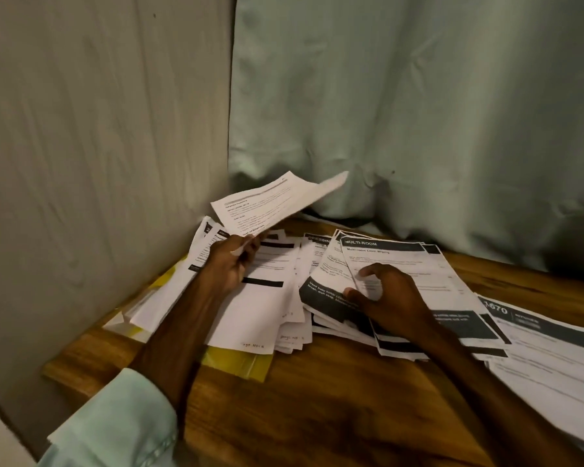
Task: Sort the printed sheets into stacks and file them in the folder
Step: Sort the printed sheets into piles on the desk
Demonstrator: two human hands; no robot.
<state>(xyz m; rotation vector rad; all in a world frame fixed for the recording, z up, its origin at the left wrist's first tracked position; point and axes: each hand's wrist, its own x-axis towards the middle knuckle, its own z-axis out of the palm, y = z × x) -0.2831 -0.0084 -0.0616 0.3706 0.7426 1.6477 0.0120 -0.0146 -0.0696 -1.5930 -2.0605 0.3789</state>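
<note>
Left hand [231,264] is pinching a raised sheet [273,200], centre frame. Right hand [391,298] is pinching the top sheet [418,264] of the middle stack [324,299]. Yellow folder [236,362] is lying under left stack [260,315], on table [317,416].

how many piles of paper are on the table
3: a left pile over the yellow folder, a middle pile under the right hand, and a right pile at the table edge. They overlap, so another may be hidden.
</note>
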